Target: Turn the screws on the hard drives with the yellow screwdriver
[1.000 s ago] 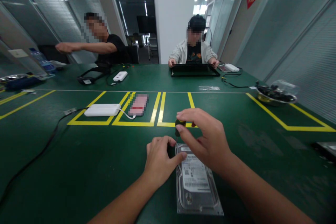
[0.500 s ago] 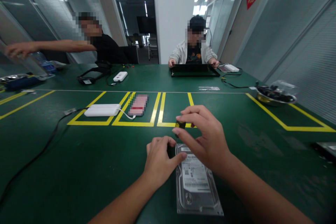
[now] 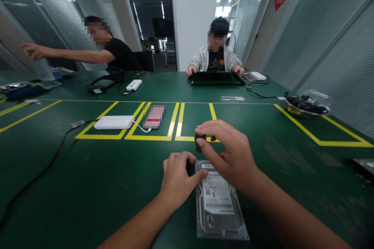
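Observation:
A silver hard drive (image 3: 219, 198) with a white label lies flat on the green table, label up. My left hand (image 3: 178, 177) is closed on its far left corner, thumb on the label side and fingertips by the edge. In my right hand (image 3: 230, 155) I pinch a small screwdriver (image 3: 199, 144) between thumb and fingers. It stands upright with its thin shaft down at the drive's far left corner. The tip's exact seat is too small to make out.
A white power bank (image 3: 113, 122) is cabled to a pink phone (image 3: 154, 116) beyond my hands. A bowl of dark parts (image 3: 306, 105) stands at the right, another drive (image 3: 364, 167) near the right edge. Two people sit across the table; one holds a black panel (image 3: 217, 78).
My right thumb and fingers have shifted slightly around the screwdriver handle. My left hand and the drive stay put. The person at the left has drawn the outstretched arm back a little.

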`<action>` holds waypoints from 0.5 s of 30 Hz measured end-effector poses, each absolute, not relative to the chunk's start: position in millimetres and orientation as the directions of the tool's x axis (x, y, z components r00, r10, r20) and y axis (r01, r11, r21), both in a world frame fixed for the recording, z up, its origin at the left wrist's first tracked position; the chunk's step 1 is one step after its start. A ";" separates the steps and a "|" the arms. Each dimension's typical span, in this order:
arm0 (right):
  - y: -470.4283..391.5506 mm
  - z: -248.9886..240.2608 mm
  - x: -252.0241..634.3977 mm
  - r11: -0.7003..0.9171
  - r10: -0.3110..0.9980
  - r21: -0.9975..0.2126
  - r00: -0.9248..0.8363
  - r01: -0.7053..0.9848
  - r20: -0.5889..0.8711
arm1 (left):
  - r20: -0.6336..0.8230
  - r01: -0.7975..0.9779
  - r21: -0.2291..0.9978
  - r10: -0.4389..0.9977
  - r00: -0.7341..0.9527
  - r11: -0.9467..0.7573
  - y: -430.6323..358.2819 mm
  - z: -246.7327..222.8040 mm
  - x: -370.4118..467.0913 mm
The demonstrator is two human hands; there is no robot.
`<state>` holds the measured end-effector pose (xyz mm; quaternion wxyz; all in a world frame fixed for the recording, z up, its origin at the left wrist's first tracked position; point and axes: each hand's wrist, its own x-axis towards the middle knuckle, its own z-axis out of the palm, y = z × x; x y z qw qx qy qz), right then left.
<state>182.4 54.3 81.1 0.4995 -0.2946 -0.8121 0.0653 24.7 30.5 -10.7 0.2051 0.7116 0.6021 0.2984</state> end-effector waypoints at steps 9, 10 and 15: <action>55.3 80.4 184.1 0.808 0.562 -0.420 -0.324 0.414 0.761 | 0.153 0.727 0.662 0.983 0.104 -0.180 28.3 -9.1 23.7; 55.7 80.7 183.8 0.810 0.560 -0.421 -0.327 0.408 0.761 | 0.150 0.728 0.661 0.983 0.104 -0.179 28.6 -8.8 23.8; 55.4 82.4 182.5 0.802 0.571 -0.429 -0.323 0.416 0.755 | 0.158 0.739 0.650 0.982 0.099 -0.179 30.1 -9.1 24.3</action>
